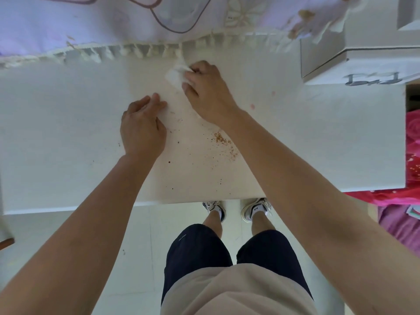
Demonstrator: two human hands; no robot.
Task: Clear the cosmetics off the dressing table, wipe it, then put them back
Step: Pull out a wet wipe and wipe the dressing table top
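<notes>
The right hand (205, 92) has its fingers clamped on a crumpled white tissue (175, 73), pressing it to the counter (68, 137) near the back edge, just below the curtain (113, 23) fringe, probably so the wipe can be dragged forward. The left hand (142, 128) lies flat beside it, fingers straight and together, seemingly to brace the lean. Brown crumbs (223, 143) lie scattered nearer the front edge, by the right forearm, not yet swept. No cosmetics are in view, so the wiping step seems in hand
</notes>
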